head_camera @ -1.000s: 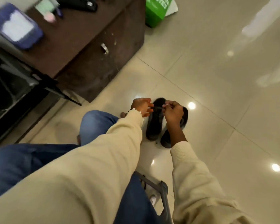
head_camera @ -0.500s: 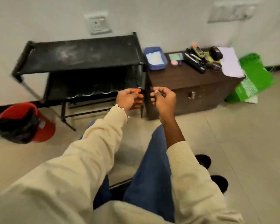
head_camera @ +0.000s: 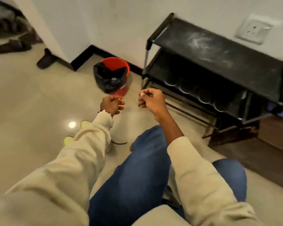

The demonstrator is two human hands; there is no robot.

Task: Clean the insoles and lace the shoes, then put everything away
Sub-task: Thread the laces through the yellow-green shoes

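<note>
Over at the far left, past the wall corner, dark slippers (head_camera: 12, 46) lie on the pale tiled floor (head_camera: 23, 95), one more (head_camera: 45, 60) just by the skirting. Nearer the seated person, two pale green insoles (head_camera: 68, 139) rest on the floor, partly hidden behind the cream sleeve (head_camera: 88, 144) of the left arm, and a thin dark lace (head_camera: 119, 143) trails on the tiles just beside that sleeve. The left hand (head_camera: 112, 105) is raised in the air with its fingers loosely curled; whether it holds anything I cannot tell. Behind it stands a red bin (head_camera: 116, 74) lined with a black bag, close to the wall. The right hand (head_camera: 151, 100) hovers level with the left, a small gap between them, fingers curled in with thumb against forefinger as if pinching something too small to make out. To the right, a black shoe rack (head_camera: 219, 62) stands against the wall, its top dusty, beneath a wall socket (head_camera: 253, 29). A brown cabinet (head_camera: 274, 144) sits at the far right. No shoes show near the person's jeans (head_camera: 137, 176).
</note>
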